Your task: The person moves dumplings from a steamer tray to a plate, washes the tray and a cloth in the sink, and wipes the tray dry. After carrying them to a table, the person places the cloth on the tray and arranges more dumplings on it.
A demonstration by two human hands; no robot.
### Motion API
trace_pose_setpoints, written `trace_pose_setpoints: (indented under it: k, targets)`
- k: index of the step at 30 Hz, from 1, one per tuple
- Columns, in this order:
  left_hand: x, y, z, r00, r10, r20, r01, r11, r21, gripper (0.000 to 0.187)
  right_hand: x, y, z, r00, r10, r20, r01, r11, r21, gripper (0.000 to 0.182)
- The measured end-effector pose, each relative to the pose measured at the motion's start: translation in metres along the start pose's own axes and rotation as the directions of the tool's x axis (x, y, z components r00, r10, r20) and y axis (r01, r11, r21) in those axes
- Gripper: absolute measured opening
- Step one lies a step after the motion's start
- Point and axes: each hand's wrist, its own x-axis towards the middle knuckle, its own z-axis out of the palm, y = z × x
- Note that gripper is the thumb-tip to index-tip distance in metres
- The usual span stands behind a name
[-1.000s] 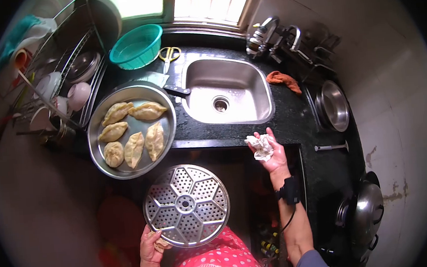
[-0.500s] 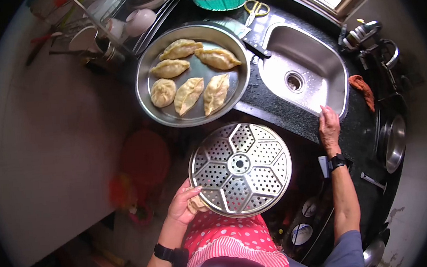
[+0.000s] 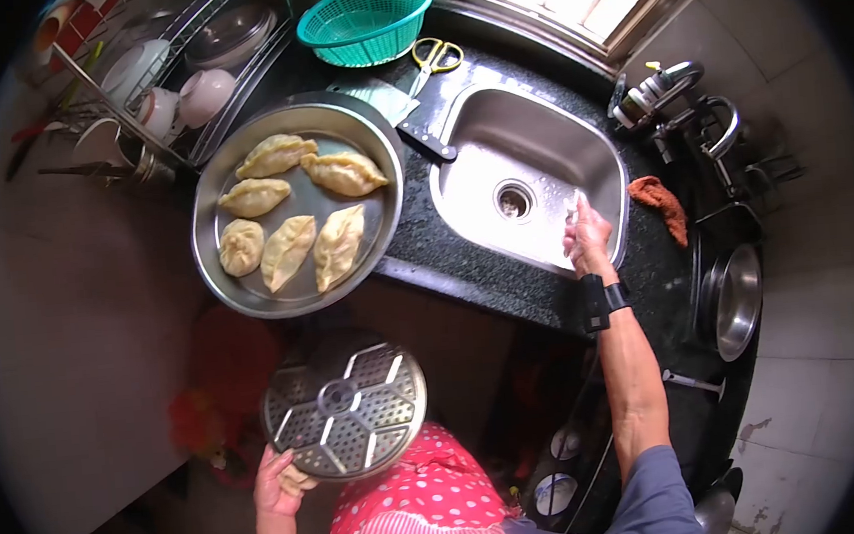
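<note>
My left hand [image 3: 279,484] is closed around the lower left rim of a round perforated metal steamer rack [image 3: 373,407]. The rack is tilted, held in front of the counter above a red polka-dot apron. My right hand [image 3: 587,232] reaches over the right front part of the steel sink [image 3: 529,164]; its fingers are partly bent, and no object shows in them. Left of the sink, a round metal pan [image 3: 203,246] holds several large pleated dumplings [image 3: 288,253], spaced apart.
A cleaver [image 3: 427,141] lies between pan and sink, its handle at the sink rim. Yellow-handled scissors [image 3: 436,57] and a green basket [image 3: 368,26] are behind. An orange cloth [image 3: 658,207] lies right of the sink, below the faucet [image 3: 722,133]. A dish rack [image 3: 222,87] stands at left.
The view has shifted. My right hand has moved from the sink's front rim inward over the basin. The steamer rack has moved left and tilted, still in my left hand.
</note>
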Motion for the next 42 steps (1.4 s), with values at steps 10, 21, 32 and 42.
trace_pose_setpoints:
  k: [10, 21, 32, 42]
  targets:
    - [-0.031, 0.005, -0.038, 0.975, 0.116, -0.191, -0.128, 0.990, -0.051, 0.045, 0.001, -0.006, 0.006, 1.000, -0.013, -0.016, 0.013, 0.998, 0.056, 0.024]
    - [-0.042, -0.004, -0.051, 0.944, 0.170, -0.281, -0.208, 0.972, -0.110, 0.042, 0.029, 0.023, -0.010, 0.998, -0.009, -0.062, 0.008, 1.000, -0.009, 0.019]
    - [-0.039, 0.031, -0.057, 0.921, 0.308, -0.236, -0.353, 0.919, -0.175, 0.039, -0.154, -0.006, -0.002, 0.765, -0.030, 0.644, 0.115, 0.989, -0.089, 0.029]
    - [-0.002, 0.118, -0.064, 0.960, 0.273, -0.070, -0.278, 0.957, -0.085, 0.040, -0.304, 0.041, 0.144, 0.581, 0.386, 0.716, -0.236, 0.923, -0.305, 0.051]
